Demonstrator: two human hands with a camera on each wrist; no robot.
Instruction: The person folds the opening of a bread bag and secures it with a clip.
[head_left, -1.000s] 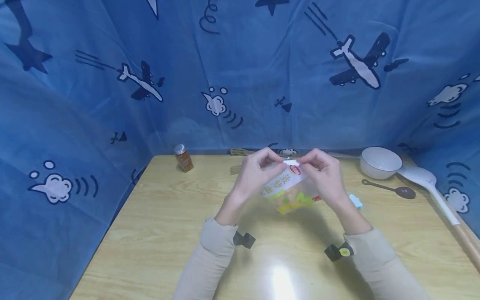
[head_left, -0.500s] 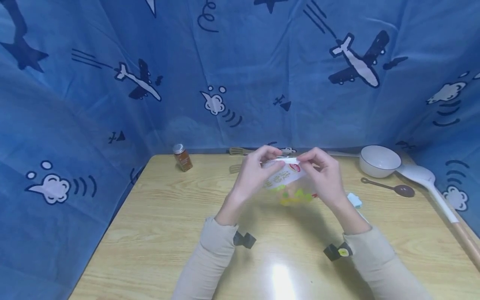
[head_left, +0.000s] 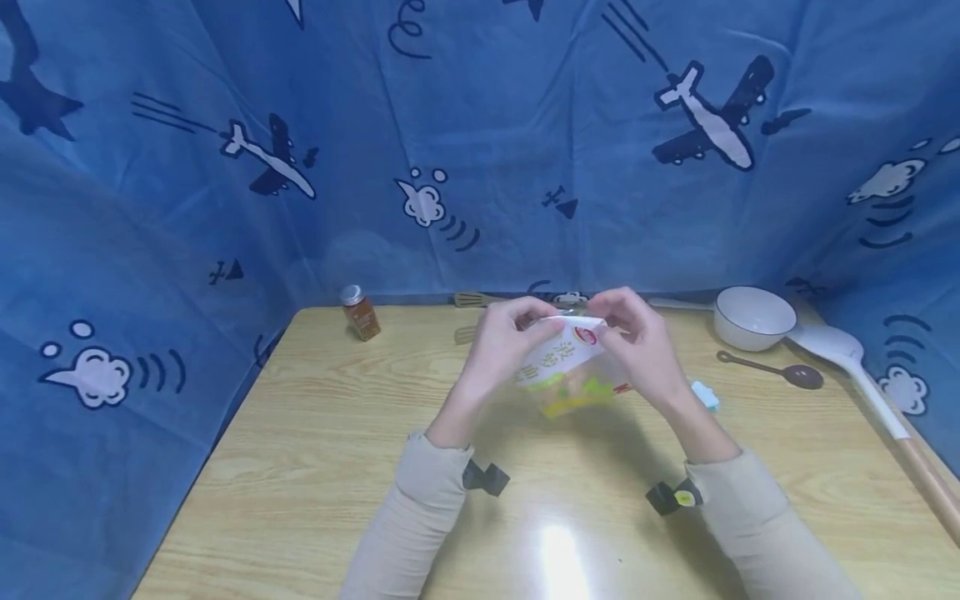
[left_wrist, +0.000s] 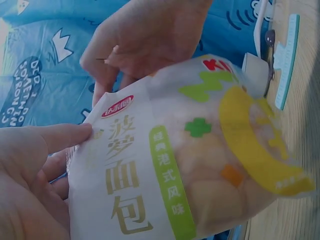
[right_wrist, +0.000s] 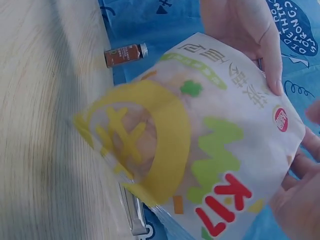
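Observation:
A plastic bag of pineapple bread hangs over the middle of the table, held by both hands at its white top edge. My left hand pinches the top-left part between thumb and curled fingers. On the other side, my right hand grips the top right edge near the red logo. In the left wrist view the bag shows gold lettering, a green strip and a yellow band, with pale bread inside. The right wrist view shows the bag looking whole where visible. Fingers partly hide its top edge.
A spice jar stands at the back left. Slotted turners lie behind my hands. To the right are a white bowl, a brown spoon, a large white utensil with a wooden handle, and a light blue piece.
The bag's lower part swings, blurred half a second ago and clearer now. My right hand has shifted its fingers slightly along the top edge. Both hands still hold the bag.

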